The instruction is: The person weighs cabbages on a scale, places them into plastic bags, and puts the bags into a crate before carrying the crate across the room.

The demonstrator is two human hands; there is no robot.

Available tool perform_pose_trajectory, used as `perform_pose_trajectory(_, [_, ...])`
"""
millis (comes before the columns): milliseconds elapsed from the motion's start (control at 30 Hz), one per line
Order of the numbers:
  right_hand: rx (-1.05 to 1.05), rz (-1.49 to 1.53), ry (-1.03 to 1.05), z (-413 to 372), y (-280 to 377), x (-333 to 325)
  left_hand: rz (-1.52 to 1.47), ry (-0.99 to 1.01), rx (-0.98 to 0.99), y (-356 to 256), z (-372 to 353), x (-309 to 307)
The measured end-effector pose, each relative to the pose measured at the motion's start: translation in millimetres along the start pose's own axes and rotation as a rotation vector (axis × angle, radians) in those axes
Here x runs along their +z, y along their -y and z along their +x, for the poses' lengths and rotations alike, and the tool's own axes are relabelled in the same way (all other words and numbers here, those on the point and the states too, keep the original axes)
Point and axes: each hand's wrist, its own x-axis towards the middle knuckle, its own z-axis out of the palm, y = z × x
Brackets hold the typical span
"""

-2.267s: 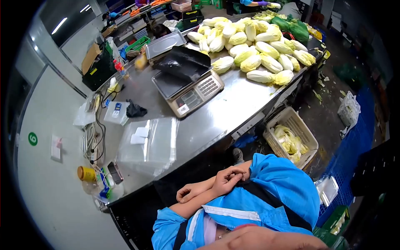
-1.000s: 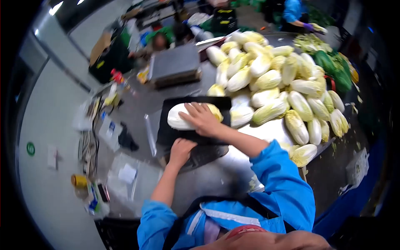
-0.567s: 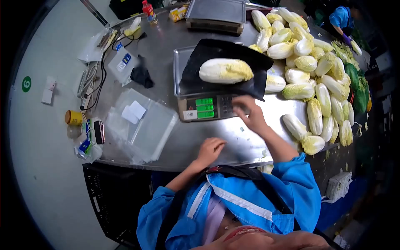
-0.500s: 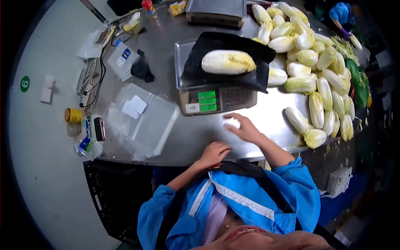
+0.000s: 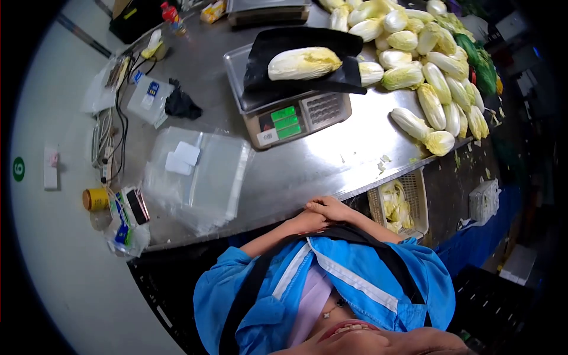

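Observation:
At the table's front edge my two hands meet, close to the body. My right hand (image 5: 329, 208) lies over my left hand (image 5: 306, 222), its fingers folded onto it. The fingers of my left hand are mostly hidden. Beyond them stands a digital scale (image 5: 273, 129) with green lit readouts. A black sheet (image 5: 349, 48) covers its pan, and a single napa cabbage (image 5: 303, 63) lies on the sheet. Left of the scale is a stack of clear plastic bags (image 5: 219, 177) with white cards (image 5: 182, 157) on top.
Many napa cabbages (image 5: 402, 40) are heaped at the right. A crate (image 5: 421, 204) with leaves sits below the table edge. Cables (image 5: 123, 127), a yellow-lidded jar (image 5: 94, 199) and a phone (image 5: 138, 206) line the left side. A second scale (image 5: 266, 12) stands behind.
My right hand has drawn back from near the scale onto my left hand at the table edge. The view has shifted, showing the crate more fully.

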Motion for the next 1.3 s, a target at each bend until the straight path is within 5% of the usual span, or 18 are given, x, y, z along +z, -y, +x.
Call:
perform_pose_trajectory(133, [-0.080,-0.187,-0.232,6,-2,-18,0.093,-0.237,0.217,2,16,-9])
perform_pose_trajectory(200, [-0.204,-0.170,-0.395,14,16,-53,-0.145,-0.135,-0.041,-15,22,-38])
perform_pose_trajectory(267, [-0.303,-0.229,-0.627,29,44,-105,-0.250,-0.422,0.011,11,28,-41])
perform_pose_trajectory(400, [-0.620,-0.422,-0.947,64,122,-218,-0.658,-0.617,-0.070,28,49,-81])
perform_pose_trajectory(500, [-0.748,-0.676,-0.990,109,180,-290,-0.740,-0.691,-0.069,42,73,-116])
perform_pose_trajectory(667, [-0.355,-0.718,-0.667,257,195,-373,-1.159,-0.864,-0.138,21,108,-160])
perform_pose_trajectory(733, [-0.215,-0.783,-0.113,297,194,-362,-1.321,-0.879,-0.180,11,118,-177])
perform_pose_trajectory(833, [-0.181,-0.535,0.367,264,191,-287,-1.572,-0.798,-0.075,48,130,-189])
perform_pose_trajectory(867, [-0.205,-0.507,0.545,251,184,-265,-1.442,-0.887,-0.020,15,132,-190])
perform_pose_trajectory(933, [-0.493,-0.813,0.300,188,152,-224,-1.578,-0.981,0.102,-17,129,-180])
perform_pose_trajectory(1000, [-0.564,-0.755,0.142,127,140,-209,-1.400,-1.044,0.002,4,128,-135])
perform_pose_trajectory(1067, [-0.639,-0.548,0.123,94,103,-209,-1.101,-0.748,-0.530,-12,102,-107])
perform_pose_trajectory(1133, [-0.295,-0.317,0.192,39,94,-199,-0.940,-0.338,-0.429,6,66,-99])
perform_pose_trajectory(1200, [-0.075,-0.198,0.186,4,55,-178,-0.467,-0.781,-0.446,18,12,-113])
perform_pose_trajectory(1233, [-0.058,-0.241,0.132,-6,22,-170,0.029,-1.028,-0.769,48,-13,-116])
perform_pose_trajectory(1300, [-0.134,-0.408,-0.033,-16,-50,-147,0.478,-0.968,-1.013,80,-78,-141])
